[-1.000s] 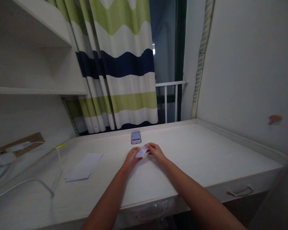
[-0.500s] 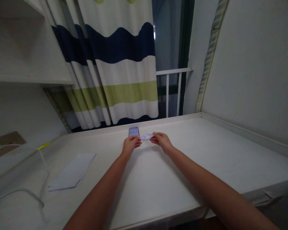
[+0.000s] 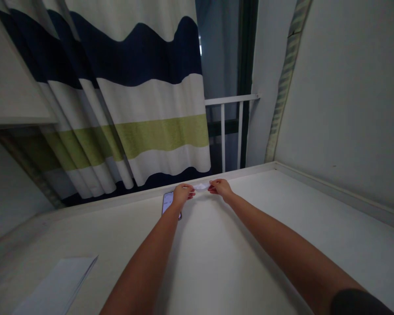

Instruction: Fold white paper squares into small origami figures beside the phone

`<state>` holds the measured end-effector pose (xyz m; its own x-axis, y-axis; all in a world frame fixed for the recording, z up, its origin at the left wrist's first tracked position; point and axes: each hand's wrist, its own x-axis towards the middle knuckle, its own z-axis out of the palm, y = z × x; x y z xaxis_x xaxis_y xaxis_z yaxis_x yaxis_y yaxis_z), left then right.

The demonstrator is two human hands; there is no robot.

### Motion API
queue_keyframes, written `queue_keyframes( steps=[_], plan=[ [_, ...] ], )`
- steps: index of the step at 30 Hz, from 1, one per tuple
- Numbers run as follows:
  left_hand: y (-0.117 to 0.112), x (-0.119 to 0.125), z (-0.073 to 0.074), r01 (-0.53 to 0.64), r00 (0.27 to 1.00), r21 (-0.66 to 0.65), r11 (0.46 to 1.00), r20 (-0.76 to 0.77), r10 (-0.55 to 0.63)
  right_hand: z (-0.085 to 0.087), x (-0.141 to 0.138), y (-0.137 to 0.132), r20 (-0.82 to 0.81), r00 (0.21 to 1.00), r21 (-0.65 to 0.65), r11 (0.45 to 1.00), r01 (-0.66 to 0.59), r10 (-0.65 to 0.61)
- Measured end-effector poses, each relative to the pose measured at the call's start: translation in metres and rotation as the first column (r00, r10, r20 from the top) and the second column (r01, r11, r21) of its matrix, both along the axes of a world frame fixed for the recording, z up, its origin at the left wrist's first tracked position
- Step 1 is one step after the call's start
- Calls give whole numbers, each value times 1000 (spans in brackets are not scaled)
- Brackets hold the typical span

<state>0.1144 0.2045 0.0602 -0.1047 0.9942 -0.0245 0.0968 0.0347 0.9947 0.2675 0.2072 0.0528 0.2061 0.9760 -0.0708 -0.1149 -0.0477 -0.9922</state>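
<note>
A small white piece of folded paper is stretched between my two hands near the back edge of the white desk. My left hand pinches its left end, fingers closed. The right end is pinched by my right hand, thumb and fingertips together. Just left of and partly behind my left hand and forearm lies a smartphone with its screen lit. How the paper is folded is too small to make out.
Folded white sheets lie at the front left of the desk. A striped curtain hangs along the back, beside a white window railing. A wall bounds the right side.
The view has moved forward and shifted, so the phone and sheets appear lower and further left. Both hands still hold the paper between them.
</note>
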Motion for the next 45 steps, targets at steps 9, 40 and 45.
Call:
queue_keyframes(
  steps=[9, 40, 45],
  plan=[
    [53, 15, -31, -54, 995, -82, 995, -88, 47, -27, 7, 54, 75, 997, -74, 996, 41, -35],
    [73, 22, -46, -141, 974, -64, 988, -187, 127, -44, 8, 75, 86, 995, -57, 997, 58, -53],
    [74, 19, -52, -158, 970, -44, 986, -194, 147, -45, 9, 73, 96, 994, -33, 998, 57, -53]
  ],
)
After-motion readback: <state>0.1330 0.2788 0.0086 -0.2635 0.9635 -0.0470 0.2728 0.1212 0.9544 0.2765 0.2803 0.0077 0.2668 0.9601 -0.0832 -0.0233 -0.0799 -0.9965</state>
